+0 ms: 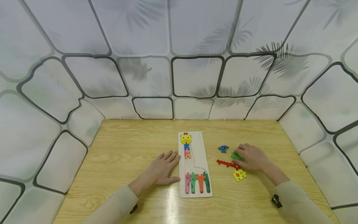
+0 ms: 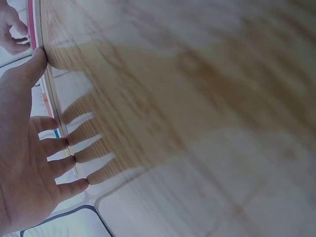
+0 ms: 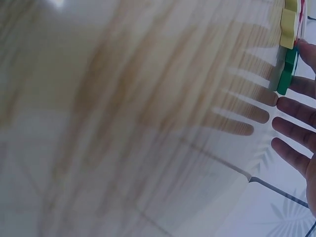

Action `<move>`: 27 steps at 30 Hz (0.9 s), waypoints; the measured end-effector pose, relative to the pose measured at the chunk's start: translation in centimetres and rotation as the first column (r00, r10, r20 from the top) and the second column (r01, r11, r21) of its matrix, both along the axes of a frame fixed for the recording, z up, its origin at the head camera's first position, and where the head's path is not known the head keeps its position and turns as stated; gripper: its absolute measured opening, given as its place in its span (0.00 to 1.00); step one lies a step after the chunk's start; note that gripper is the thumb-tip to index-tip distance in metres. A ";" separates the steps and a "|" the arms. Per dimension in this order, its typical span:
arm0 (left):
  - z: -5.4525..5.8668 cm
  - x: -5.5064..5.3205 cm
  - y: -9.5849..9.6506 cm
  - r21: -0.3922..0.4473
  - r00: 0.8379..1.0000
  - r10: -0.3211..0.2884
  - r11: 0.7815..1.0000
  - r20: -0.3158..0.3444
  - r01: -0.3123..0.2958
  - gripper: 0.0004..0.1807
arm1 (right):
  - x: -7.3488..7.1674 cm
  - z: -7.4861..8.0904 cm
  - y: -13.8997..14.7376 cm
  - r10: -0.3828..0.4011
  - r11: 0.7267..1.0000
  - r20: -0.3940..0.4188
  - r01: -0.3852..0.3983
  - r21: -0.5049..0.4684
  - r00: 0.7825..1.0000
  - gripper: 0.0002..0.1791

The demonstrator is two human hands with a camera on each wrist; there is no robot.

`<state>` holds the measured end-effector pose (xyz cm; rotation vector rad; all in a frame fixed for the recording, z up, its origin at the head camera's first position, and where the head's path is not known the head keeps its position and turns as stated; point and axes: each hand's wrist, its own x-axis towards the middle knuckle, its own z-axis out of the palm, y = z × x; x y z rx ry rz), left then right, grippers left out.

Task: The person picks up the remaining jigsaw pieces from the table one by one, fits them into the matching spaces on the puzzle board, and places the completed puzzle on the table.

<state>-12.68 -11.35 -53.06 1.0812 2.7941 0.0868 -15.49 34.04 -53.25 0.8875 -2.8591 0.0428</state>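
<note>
A white giraffe puzzle board (image 1: 199,149) lies on the table, tilted slightly. On it sit a yellow giraffe head (image 1: 185,138), a blue piece and a salmon piece below it as the neck, and several coloured leg pieces (image 1: 200,183) at the bottom. My left hand (image 1: 165,169) lies with spread fingers on the table, fingertips and thumb at the board's left edge. To the right of the board, my right hand (image 1: 251,158) pinches a green puzzle piece (image 3: 286,71) between thumb and index finger, low at the table; the other fingers are extended.
Near the right hand lie a red strip piece (image 1: 227,164), a yellow piece (image 1: 239,175) and a blue piece (image 1: 223,149). The wooden table (image 1: 134,133) meets white walls with a dark stone-outline pattern (image 1: 195,77) at the back and sides.
</note>
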 end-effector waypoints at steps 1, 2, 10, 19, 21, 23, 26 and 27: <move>0.0 0.0 0.0 0.001 1.000 0.000 1.000 -0.002 0.000 0.52 | 0.0 0.0 0.1 -0.004 1.000 0.003 0.004 0.005 1.000 0.21; 0.0 0.0 0.0 0.001 1.000 0.001 1.000 -0.003 -0.001 0.52 | 0.0 0.0 0.1 -0.008 1.000 0.007 0.008 0.008 1.000 0.21; 0.0 0.0 0.0 -0.005 1.000 0.002 1.000 0.002 -0.002 0.52 | 0.1 0.0 0.5 -0.022 1.000 0.028 0.022 0.010 0.999 0.23; 0.1 0.0 0.0 -0.006 1.000 0.000 1.000 0.015 0.000 0.52 | 0.3 0.2 0.9 -0.030 1.000 0.036 0.030 0.008 0.999 0.26; 0.1 0.0 0.0 -0.006 1.000 -0.001 1.000 0.013 0.001 0.52 | 0.4 0.2 1.0 -0.031 0.999 0.036 0.031 0.009 0.999 0.27; 0.1 0.0 0.0 -0.007 1.000 -0.002 1.000 0.011 0.002 0.52 | 0.4 0.2 1.1 -0.032 0.999 0.039 0.032 0.008 0.999 0.27; 0.1 0.0 0.0 -0.006 1.000 -0.003 1.000 0.008 0.003 0.52 | 0.5 0.2 1.2 -0.034 0.999 0.043 0.034 0.006 0.998 0.27; 0.1 0.0 0.0 -0.006 1.000 -0.003 1.000 0.008 0.003 0.52 | 0.5 0.2 1.2 -0.035 0.999 0.045 0.035 0.004 0.998 0.27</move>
